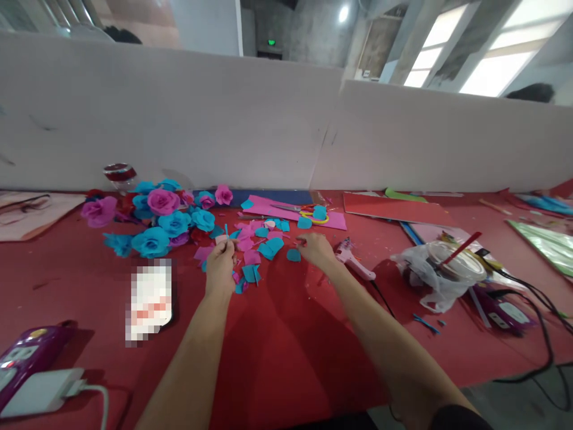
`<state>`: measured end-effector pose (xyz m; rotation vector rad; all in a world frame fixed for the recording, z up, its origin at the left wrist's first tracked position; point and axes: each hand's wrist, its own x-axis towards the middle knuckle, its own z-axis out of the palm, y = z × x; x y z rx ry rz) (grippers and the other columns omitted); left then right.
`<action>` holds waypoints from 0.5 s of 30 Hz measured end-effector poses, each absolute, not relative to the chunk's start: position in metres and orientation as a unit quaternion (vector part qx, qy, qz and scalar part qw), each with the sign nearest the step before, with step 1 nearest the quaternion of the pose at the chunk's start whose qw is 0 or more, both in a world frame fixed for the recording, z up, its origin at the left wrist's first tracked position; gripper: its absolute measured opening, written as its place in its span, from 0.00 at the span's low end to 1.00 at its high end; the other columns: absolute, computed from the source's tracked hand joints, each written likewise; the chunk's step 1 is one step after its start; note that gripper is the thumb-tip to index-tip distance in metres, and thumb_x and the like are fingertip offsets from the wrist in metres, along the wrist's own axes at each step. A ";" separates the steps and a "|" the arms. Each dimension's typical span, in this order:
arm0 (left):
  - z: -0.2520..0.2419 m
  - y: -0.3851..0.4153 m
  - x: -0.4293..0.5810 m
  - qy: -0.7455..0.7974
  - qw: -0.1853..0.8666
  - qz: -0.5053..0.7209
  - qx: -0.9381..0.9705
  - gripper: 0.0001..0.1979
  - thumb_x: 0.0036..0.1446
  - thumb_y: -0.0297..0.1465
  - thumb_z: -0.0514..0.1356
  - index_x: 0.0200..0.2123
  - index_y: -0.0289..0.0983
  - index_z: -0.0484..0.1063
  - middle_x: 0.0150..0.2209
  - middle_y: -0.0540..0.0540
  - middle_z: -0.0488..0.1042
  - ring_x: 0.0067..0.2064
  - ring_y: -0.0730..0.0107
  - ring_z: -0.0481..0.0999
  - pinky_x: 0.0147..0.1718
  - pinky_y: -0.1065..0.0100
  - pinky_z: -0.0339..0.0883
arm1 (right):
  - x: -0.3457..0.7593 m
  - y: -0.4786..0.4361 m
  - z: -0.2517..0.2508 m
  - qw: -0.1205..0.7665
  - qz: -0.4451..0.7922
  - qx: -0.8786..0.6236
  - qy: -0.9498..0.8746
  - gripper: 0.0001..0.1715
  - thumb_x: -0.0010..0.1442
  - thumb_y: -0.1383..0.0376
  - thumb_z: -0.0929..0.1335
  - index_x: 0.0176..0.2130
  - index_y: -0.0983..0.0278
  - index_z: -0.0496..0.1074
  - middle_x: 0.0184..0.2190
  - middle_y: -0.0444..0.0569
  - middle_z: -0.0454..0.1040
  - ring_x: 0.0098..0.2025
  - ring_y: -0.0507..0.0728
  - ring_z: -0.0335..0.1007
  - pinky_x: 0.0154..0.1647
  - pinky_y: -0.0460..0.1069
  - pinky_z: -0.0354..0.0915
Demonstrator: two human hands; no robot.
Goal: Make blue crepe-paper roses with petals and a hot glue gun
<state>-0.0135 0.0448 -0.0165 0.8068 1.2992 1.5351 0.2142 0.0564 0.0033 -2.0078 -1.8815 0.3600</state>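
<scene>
My left hand [220, 266] is closed in a pinch on a thin blue strip [226, 230] that sticks up from the fingertips. Around it lie loose blue and pink paper petals [271, 248], scattered in a heap. My right hand [317, 249] hovers palm down to the right of the heap, fingers bent and slightly apart, with nothing visible in them. Just below its fingertips lies a single blue paper petal [293, 255]. A bunch of blue and pink paper roses [163, 203] stands left of my left hand. A pink glue gun [356, 260] rests right of my right hand.
Yellow-handled scissors [320, 219] lie on a pink paper sheet [338, 221] behind the petals. At right are a plastic bag with a tub [432, 275] and a purple power strip [501, 307] with cables. A blurred-out phone-like object [150, 301] and a white charger [45, 391] lie left.
</scene>
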 end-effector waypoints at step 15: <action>-0.017 0.040 -0.003 0.536 0.472 0.635 0.296 0.10 0.45 0.37 0.63 0.23 0.37 0.69 0.20 0.54 0.61 0.22 0.79 0.58 0.21 0.74 0.49 | 0.177 0.148 0.003 0.063 0.094 -0.748 -0.654 0.19 0.53 0.69 0.69 0.46 0.70 0.75 0.46 0.65 0.76 0.50 0.65 0.72 0.45 0.52 0.67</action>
